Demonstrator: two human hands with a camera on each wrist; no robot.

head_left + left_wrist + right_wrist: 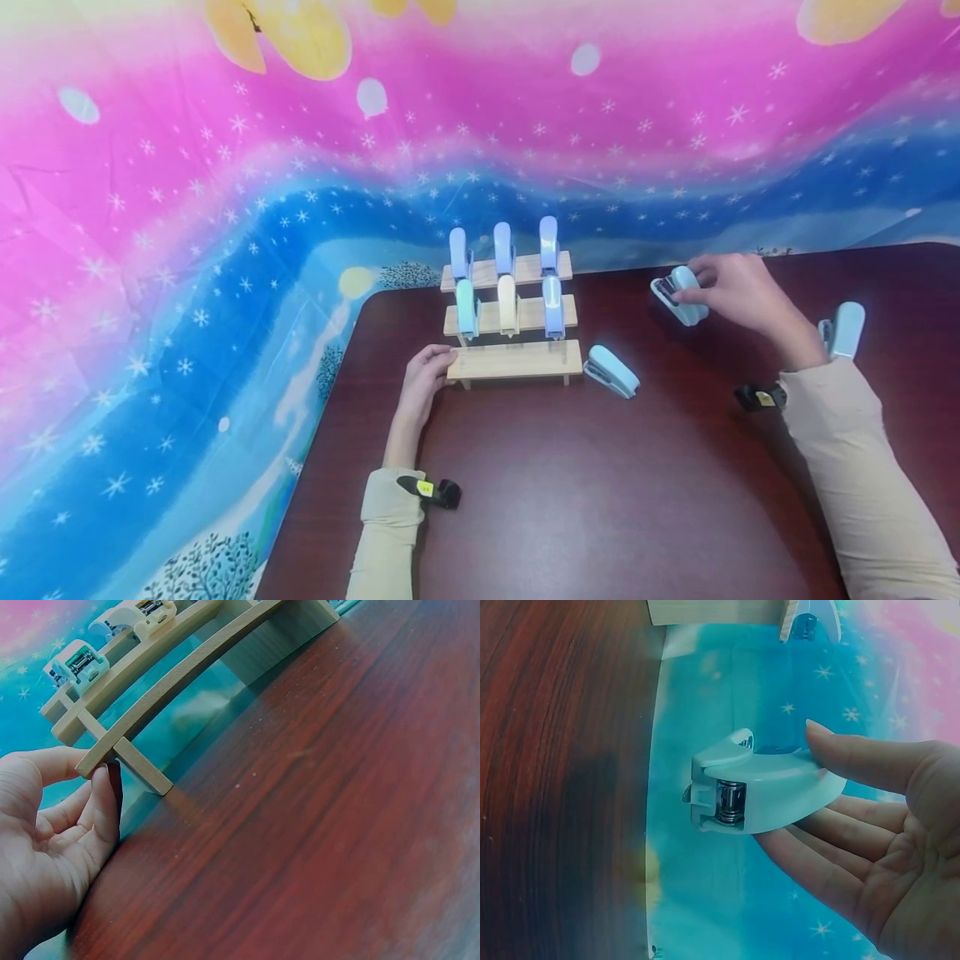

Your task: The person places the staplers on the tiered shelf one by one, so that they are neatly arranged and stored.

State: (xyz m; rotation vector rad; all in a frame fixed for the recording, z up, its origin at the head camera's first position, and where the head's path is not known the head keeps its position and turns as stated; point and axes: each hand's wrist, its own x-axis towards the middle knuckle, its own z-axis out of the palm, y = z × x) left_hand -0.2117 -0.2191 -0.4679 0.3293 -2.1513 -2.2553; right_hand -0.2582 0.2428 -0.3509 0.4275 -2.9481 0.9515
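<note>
My right hand (738, 287) holds a pale mint stapler (684, 293) over the far right part of the table. In the right wrist view, thumb and fingers grip the stapler (772, 787) by its upper arm, with its spring end turned toward the camera. My left hand (423, 383) pinches the left end of the lowest board of a tiered wooden rack (517, 360). The left wrist view has its fingertips on the end of the board (135, 720). Several staplers, among them a lilac one (552, 304) and a cream one (507, 304), stand upright on the upper two tiers.
Just right of the rack, a light blue stapler (611, 371) lies on the dark wooden table (600, 500). Another pale stapler (847, 329) stands beyond my right forearm. A patterned cloth (480, 108) hangs behind the table and along its left side.
</note>
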